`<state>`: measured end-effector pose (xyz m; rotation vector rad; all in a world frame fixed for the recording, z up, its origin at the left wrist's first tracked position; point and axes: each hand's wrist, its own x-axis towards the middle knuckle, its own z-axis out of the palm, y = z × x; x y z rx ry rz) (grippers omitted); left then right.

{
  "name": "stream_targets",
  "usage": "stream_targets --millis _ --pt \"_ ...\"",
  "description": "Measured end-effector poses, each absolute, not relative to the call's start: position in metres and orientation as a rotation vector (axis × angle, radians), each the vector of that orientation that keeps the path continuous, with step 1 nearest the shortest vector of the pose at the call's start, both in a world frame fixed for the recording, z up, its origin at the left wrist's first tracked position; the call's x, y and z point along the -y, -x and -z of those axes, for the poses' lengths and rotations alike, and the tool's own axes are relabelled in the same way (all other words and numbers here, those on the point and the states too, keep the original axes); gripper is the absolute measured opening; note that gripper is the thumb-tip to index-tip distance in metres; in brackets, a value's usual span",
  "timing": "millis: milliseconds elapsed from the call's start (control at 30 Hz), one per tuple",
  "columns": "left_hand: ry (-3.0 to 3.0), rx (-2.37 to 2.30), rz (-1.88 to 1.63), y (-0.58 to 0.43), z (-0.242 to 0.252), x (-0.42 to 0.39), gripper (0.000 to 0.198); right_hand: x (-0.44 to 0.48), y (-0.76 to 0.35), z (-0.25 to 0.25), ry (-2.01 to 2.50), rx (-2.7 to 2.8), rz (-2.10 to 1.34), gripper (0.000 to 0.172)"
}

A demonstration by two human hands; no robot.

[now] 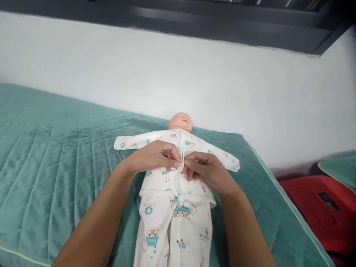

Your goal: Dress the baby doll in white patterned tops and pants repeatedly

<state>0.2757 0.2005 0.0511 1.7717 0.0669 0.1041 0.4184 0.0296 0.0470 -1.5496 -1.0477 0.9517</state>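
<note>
A baby doll lies on its back, dressed in a white printed baby shirt and matching trousers. The shirt's sleeves stretch out to both sides. Over the doll's chest, my left hand pinches one edge of the shirt's front opening between thumb and fingers. My right hand meets it there, pinching the other edge, with the fingertips nearly touching. A small button shows on the placket above my hands. What lies right between the fingertips is mostly hidden.
The doll lies on a green quilted cover that has a pale piped edge. Behind it rises a white wall with a dark frame above. At the right stands a red plastic object, with green cloth beside it.
</note>
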Motion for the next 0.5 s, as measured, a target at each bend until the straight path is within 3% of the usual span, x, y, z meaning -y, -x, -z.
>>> stream_targets --millis 500 --pt "-1.816 -0.128 -0.109 -0.2757 -0.0551 -0.1970 0.012 -0.0289 -0.4185 -0.0431 1.440 1.037 -1.007 0.024"
